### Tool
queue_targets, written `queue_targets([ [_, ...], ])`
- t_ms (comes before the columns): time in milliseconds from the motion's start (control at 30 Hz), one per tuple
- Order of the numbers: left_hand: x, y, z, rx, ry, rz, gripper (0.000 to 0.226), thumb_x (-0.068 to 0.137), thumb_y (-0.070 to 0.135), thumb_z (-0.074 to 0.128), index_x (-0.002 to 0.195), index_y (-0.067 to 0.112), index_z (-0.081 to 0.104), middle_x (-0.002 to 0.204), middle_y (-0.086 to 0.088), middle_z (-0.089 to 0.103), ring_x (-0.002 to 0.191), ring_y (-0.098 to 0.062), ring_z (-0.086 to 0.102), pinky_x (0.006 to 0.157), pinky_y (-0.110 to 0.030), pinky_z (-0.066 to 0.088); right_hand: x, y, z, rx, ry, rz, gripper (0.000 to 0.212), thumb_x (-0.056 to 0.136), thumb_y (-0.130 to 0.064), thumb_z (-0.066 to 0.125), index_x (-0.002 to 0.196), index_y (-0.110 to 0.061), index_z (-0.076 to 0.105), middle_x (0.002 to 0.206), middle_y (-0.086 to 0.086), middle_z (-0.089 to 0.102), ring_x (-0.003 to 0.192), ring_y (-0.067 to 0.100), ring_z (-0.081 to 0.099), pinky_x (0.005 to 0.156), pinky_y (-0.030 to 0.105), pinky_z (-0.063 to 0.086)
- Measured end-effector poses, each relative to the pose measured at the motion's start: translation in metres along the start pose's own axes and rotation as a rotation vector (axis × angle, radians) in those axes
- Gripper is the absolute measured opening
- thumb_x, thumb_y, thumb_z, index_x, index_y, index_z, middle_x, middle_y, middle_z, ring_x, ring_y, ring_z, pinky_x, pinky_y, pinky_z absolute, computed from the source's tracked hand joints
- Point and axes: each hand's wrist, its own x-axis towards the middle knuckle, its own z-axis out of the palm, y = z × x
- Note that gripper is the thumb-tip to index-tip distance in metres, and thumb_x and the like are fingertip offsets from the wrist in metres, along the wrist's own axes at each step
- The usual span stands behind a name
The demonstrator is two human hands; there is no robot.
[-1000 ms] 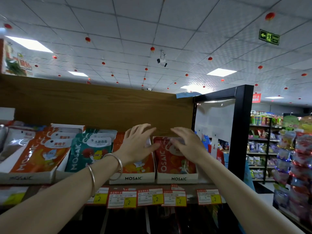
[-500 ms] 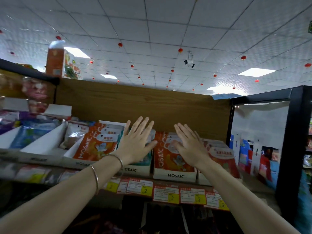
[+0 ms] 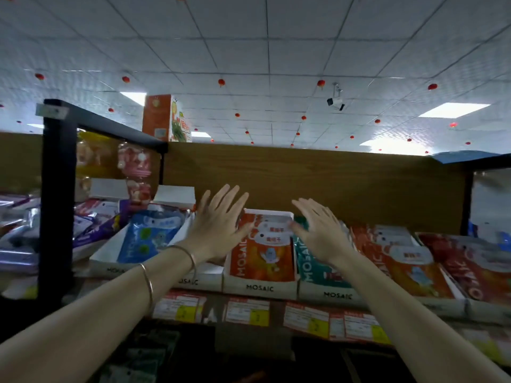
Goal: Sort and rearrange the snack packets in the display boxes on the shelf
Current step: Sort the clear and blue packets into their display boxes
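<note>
Both hands are up at the shelf [image 3: 276, 298], fingers spread wide, nothing gripped. The left hand [image 3: 218, 226] hovers over the box beside the orange packet [image 3: 262, 252]; its thumb reaches toward that packet's top left corner, though contact is hard to call. The right hand [image 3: 320, 233] sits over the teal packet [image 3: 312, 266], fingertips near the orange packet's white label. The orange packet stands between the two hands in its white box [image 3: 260, 288], leaning back, long axis running front to rear, top end toward the wooden backboard [image 3: 331, 183]. Boxes are packed side to side, so no room sideways; the open room is above, in front of the backboard. A blue packet [image 3: 149, 236] lies further left, a black post [image 3: 56, 203] closes that end, and red packets [image 3: 470, 266] fill the right.
</note>
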Motion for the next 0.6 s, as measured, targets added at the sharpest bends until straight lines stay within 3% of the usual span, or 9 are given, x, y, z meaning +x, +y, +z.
queue_targets([
  [200, -0.018, -0.075, 0.003, -0.057, -0.122, -0.031, 0.071, 0.094, 0.055, 0.029, 0.150, 0.022, -0.001, 0.159, 0.003, -0.006, 0.145, -0.014, -0.013, 0.118, -0.042, -0.008, 0.016, -0.056, 0.039, 0.016, -0.020, 0.015, 0.057, 0.095, -0.045, 0.041, 0.145, -0.024, 0.026, 0.154, -0.004, 0.026, 0.143, 0.014, 0.015, 0.117, 0.036, 0.012],
  [433, -0.022, -0.111, 0.012, -0.102, -0.128, -0.017, 0.074, 0.093, 0.053, 0.036, 0.150, 0.020, 0.001, 0.159, 0.002, 0.002, 0.146, -0.017, -0.006, 0.118, -0.042, -0.004, 0.027, -0.088, 0.054, 0.002, -0.064, 0.051, 0.057, 0.095, -0.044, 0.041, 0.145, -0.022, 0.025, 0.153, -0.002, 0.029, 0.142, 0.015, 0.019, 0.115, 0.034, 0.013],
  [600, -0.025, -0.122, 0.011, -0.134, -0.104, -0.037, 0.072, 0.092, 0.049, 0.042, 0.149, 0.020, 0.009, 0.158, 0.001, 0.011, 0.146, -0.019, 0.001, 0.118, -0.043, 0.000, 0.048, -0.103, 0.063, -0.035, -0.127, 0.014, 0.064, 0.090, -0.040, 0.054, 0.144, -0.019, 0.027, 0.150, 0.001, 0.034, 0.139, 0.018, 0.027, 0.114, 0.039, 0.024],
])
